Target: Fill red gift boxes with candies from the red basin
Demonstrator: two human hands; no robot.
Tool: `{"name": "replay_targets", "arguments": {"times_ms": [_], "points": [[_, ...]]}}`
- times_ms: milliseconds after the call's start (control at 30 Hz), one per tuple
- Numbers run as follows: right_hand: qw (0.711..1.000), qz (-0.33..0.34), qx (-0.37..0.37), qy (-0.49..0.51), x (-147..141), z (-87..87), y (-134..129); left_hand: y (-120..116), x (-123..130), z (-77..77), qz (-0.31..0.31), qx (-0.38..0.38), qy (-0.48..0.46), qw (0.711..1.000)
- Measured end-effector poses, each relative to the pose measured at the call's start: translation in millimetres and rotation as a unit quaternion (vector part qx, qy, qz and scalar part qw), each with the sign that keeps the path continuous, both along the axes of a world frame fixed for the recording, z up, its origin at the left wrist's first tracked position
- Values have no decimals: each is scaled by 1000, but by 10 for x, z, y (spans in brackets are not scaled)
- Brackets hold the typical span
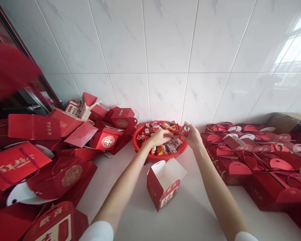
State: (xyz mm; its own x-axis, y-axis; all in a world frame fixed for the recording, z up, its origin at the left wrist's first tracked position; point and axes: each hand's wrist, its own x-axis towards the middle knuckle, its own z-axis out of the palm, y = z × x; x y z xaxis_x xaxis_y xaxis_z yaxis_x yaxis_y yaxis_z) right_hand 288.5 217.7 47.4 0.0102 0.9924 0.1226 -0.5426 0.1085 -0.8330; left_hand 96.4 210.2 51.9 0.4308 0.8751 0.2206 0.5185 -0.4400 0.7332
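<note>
A red plastic basin (134, 142) full of wrapped candies (171, 147) stands against the wall. My left hand (161, 137) is over the candies, its fingers stretched toward the middle of the pile and slightly bent; I make out nothing held in it. At the basin's right rim, my right hand (193, 136) pinches a wrapped candy (185, 128) between thumb and fingers. Between my forearms, just in front of the basin, a red and white gift box (155, 187) stands upright with its top flaps open. Its floor is hidden from view.
Several unfolded red gift boxes (72, 175) are heaped on the left. Closed red boxes with cord handles (263, 190) stand in rows on the right, near a brown carton (286, 121). White tiled wall (165, 40) bounds the table (190, 217) behind. A blurred red object (10, 70) hangs at upper left.
</note>
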Motion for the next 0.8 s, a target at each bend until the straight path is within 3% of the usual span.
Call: {"name": "replay_targets", "arguments": {"times_ms": [200,367,633,800], "points": [[995,44,-49,75,-25,-48,-11,335,352,-10,-71,-32,143,987],[991,50,-57,111,96,-15,-2,436,429,-107,-95,-48,174,979],[989,46,-47,136,193,83,-65,466,388,-195,-86,-116,95,985],[992,41,-23,116,205,93,-54,480,259,-133,-7,-81,-75,994]]}}
